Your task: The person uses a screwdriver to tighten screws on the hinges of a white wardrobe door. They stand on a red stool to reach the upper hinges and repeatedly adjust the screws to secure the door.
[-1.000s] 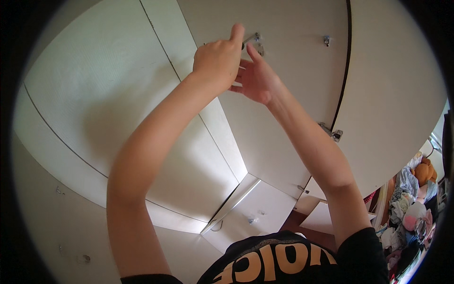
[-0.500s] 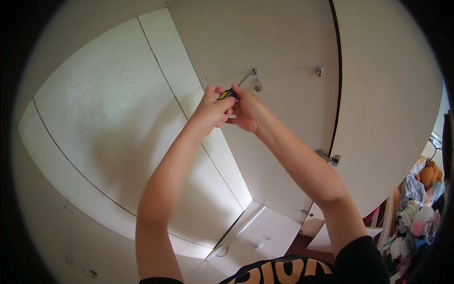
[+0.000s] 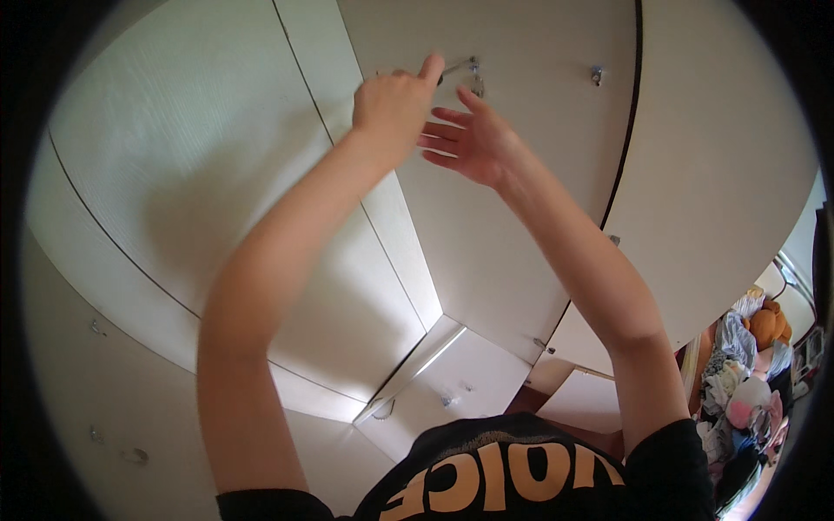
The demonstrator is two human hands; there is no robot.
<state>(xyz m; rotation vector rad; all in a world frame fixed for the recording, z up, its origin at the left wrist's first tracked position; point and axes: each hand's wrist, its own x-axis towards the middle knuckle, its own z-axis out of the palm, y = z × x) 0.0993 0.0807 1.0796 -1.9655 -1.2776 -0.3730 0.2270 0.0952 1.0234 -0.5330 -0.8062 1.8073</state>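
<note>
My left hand [image 3: 395, 108] is closed round the handle of a screwdriver [image 3: 456, 69]. Only its metal shaft and a dark bit near the handle show past my thumb. The shaft's tip meets a small metal fitting [image 3: 474, 62] on the white cabinet panel [image 3: 539, 165]. Just below that fitting, another small metal piece [image 3: 479, 86] sits on the panel. Beside my left hand is my right hand [image 3: 476, 143], its fingers spread and nothing in it. Whether its fingertips touch my left hand, I cannot tell.
Another metal fitting [image 3: 597, 76] is on the panel to the right. A white cabinet door [image 3: 704, 174] stands beyond the panel's dark edge strip. A white rod [image 3: 421, 369] crosses low down. Clothes and soft toys [image 3: 747, 382] lie piled at the far right.
My right hand has let go of the screwdriver and spread its fingers. Both hands have risen in view, and the whole scene has shifted slightly as my head moved. My left hand keeps the screwdriver.
</note>
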